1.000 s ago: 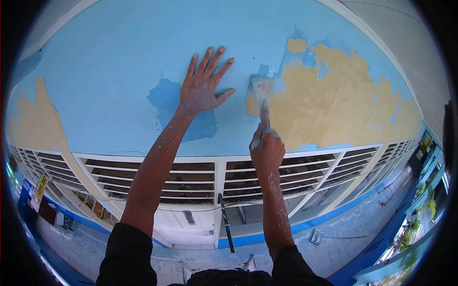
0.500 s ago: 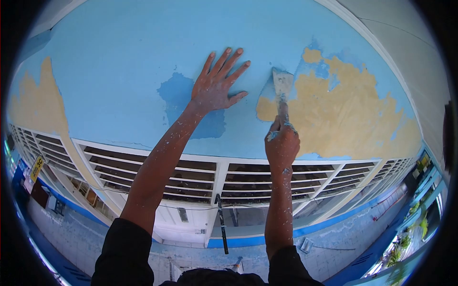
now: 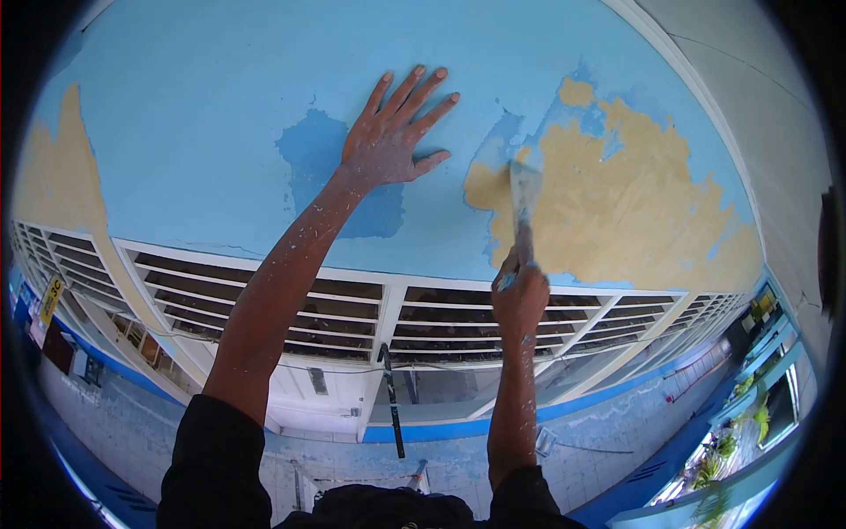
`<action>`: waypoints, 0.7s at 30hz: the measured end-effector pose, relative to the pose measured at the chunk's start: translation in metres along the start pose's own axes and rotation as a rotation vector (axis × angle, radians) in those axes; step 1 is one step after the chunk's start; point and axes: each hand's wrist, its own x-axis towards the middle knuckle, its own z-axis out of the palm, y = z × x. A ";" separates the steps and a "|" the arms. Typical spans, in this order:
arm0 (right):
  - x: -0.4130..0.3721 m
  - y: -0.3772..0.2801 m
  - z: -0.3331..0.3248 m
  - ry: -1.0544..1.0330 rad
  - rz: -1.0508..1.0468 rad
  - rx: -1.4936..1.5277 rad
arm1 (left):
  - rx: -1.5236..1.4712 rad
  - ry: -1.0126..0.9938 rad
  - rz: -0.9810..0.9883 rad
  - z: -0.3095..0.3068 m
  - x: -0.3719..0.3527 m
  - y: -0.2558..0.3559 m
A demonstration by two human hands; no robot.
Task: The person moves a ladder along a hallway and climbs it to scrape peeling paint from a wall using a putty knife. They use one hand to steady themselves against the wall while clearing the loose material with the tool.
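My left hand (image 3: 388, 137) lies flat on the light blue wall (image 3: 238, 79), fingers spread, partly over a darker blue patch (image 3: 313, 159). To its right, my right hand (image 3: 522, 295) is wrapped round the handle of a paint scraper (image 3: 526, 187). The scraper's wide blade points up and lies over a bare tan area (image 3: 617, 212) where the blue paint is gone. Ragged blue edges border that area. Paint flecks dot both forearms and the right hand.
Below the wall runs a row of white slatted louvres (image 3: 476, 331). A dark pole (image 3: 391, 401) hangs or stands before them. Far down are the tiled floor (image 3: 238, 458) and the top of what looks like a ladder (image 3: 361, 480). A yellow sign (image 3: 51, 300) is at far left.
My right hand has drawn the scraper downward, and more tan surface shows near the blade's upper left. My left hand stays flat on the wall. The whole view has shifted slightly.
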 end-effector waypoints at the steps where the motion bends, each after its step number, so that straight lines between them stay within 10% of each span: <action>1: -0.014 0.000 0.007 0.042 -0.034 0.034 | -0.035 0.022 0.006 0.001 -0.001 0.000; 21: 0.064 0.002 -0.022 0.239 -0.118 0.031 | -0.048 -0.001 -0.012 -0.001 0.000 0.000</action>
